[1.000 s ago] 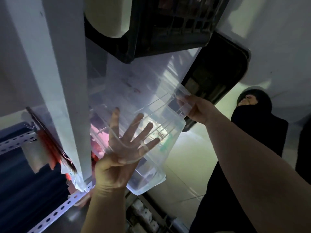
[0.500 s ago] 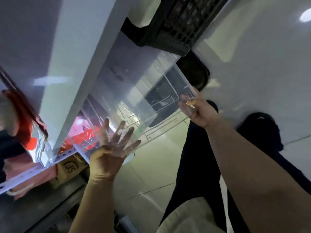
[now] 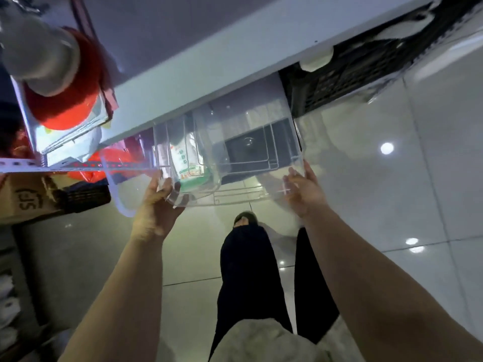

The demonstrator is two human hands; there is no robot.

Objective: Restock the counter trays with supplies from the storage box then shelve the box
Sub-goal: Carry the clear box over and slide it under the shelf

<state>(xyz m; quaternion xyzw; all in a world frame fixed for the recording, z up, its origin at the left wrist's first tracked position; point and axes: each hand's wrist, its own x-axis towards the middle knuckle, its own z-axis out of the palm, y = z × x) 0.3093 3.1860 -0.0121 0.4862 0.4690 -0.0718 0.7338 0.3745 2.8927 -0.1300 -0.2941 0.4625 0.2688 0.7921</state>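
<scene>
Clear plastic makes up the box [image 3: 243, 152], which sits out in front of the person at the edge of a shelf unit. Its far end is tucked under a pale shelf board [image 3: 209, 61] and its near end juts out over the floor. Inside it, toward the left, a green and white packet [image 3: 188, 163] stands against the wall.

The left hand [image 3: 156, 207] grips the near left corner, with its fingers curled over the rim and showing dimly through the plastic. The right hand [image 3: 304, 194] holds the near right corner, thumb laid up along the outside wall and fingers wrapped round the edge. Both forearms reach up from the bottom of the view.

Just right of the box, on the same level, a black slatted crate [image 3: 352, 74] fills the space under the board. To the left, red bags [image 3: 65, 100] and pale bundles crowd the shelf, behind a white perforated metal rail [image 3: 52, 165]. Below that rail a brown cardboard carton [image 3: 26, 199] lies on a lower level.

Under the box, glossy pale floor tiles [image 3: 392, 205] reflect round ceiling lights. The person's dark trouser legs [image 3: 248, 270] stand on the tiles between the two arms.
</scene>
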